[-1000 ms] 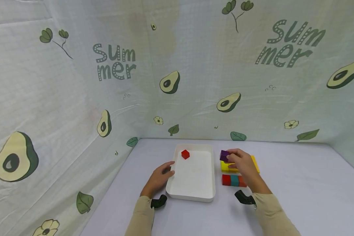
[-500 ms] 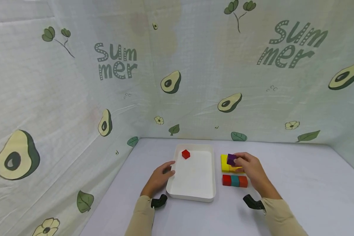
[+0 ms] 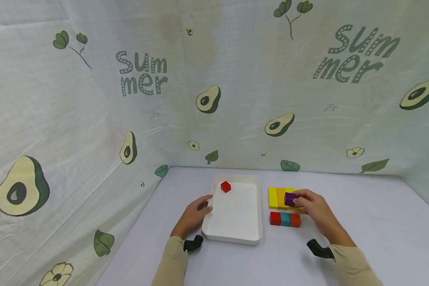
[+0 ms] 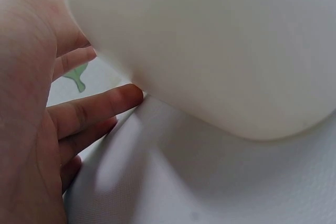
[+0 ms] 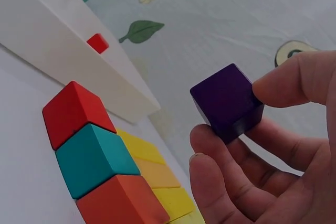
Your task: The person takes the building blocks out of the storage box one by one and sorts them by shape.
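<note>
My left hand (image 3: 194, 215) grips the left wall of a shallow white tray (image 3: 232, 240), some fingertips over the rim and others against its outer side in the left wrist view. Inside the tray, near its far left corner, lies a red cube (image 3: 226, 186). My right hand (image 3: 316, 208) pinches a purple cube (image 5: 226, 100) between thumb and fingers, held up over the right part of a row of yellow blocks (image 3: 273, 198). In front of that row sit a red block (image 5: 76, 111), a teal block (image 5: 94, 158) and an orange block (image 5: 118, 200), side by side.
A white table surface (image 3: 361, 222) carries everything. Behind and to the left hangs a pale cloth (image 3: 236, 79) printed with avocados, leaves and "summer". The block rows stand just right of the tray's right wall. Dark straps sit on both wrists.
My right hand has moved right and slightly toward the near side with the purple cube, uncovering more of the yellow row. My left hand and the tray have stayed put.
</note>
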The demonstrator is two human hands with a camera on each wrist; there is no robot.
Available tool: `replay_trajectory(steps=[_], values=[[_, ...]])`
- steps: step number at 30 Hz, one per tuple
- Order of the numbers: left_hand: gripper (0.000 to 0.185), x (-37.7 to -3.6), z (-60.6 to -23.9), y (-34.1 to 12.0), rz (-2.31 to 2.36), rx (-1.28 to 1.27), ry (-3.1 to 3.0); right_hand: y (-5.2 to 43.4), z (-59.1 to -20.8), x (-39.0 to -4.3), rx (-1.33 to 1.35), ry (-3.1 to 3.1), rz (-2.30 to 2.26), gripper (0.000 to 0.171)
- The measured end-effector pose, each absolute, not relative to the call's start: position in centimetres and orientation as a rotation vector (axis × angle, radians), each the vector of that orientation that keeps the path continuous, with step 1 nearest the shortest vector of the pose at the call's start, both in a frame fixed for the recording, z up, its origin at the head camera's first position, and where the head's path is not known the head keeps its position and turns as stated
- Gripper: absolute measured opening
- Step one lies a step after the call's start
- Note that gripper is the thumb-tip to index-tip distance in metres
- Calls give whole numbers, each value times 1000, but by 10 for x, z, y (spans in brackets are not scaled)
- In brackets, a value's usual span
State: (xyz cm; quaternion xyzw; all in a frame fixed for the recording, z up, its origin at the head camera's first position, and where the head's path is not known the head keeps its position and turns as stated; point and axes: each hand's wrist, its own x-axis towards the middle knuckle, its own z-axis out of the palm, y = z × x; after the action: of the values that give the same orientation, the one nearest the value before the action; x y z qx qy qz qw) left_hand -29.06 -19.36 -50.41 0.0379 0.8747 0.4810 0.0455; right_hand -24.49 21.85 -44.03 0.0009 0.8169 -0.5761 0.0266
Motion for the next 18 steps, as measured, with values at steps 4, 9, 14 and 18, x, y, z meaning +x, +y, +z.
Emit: replay_trajectory(steps=[4, 9, 14, 18], values=[[47, -291, -504, -194, 1467, 122, 2675, 223, -442, -245, -24, 2537, -1773, 47], [47, -290, -502, -195, 1467, 138, 2676, 226, -442, -244, -35, 2519, -1792, 46], [46, -290, -502, -195, 1474, 144, 2676, 228, -444, -242, -18, 2523, -1789, 45], [46, -291, -502, -196, 1476, 150, 2670, 232, -445, -241, -2, 2534, -1771, 46]])
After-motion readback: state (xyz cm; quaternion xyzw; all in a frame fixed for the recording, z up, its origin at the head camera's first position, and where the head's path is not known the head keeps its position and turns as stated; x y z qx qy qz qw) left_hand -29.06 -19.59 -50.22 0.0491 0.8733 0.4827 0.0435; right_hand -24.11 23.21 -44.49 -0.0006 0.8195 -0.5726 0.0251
